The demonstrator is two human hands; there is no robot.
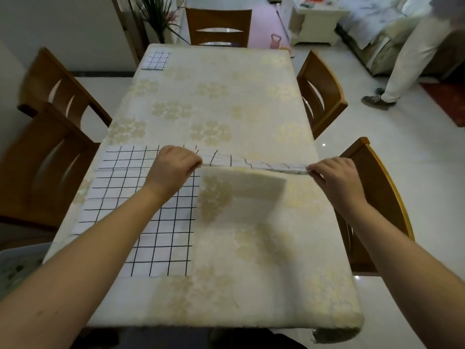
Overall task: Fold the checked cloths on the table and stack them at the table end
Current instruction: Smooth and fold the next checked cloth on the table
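A white cloth with black checks [141,202] lies spread on the near left of the table [226,96]. A second checked cloth [254,163] is held up off the table, seen nearly edge-on and stretched between my hands. My left hand [173,167] grips its left end with curled fingers. My right hand [334,175] pinches its right end. Its shadow falls on the tablecloth below. A small folded checked cloth [155,60] rests at the far left corner of the table.
Wooden chairs stand around the table: two on the left [50,137], two on the right [322,94], one at the far end [219,26]. A person's leg [402,64] is on the floor at the right. A plant [161,16] stands at the back.
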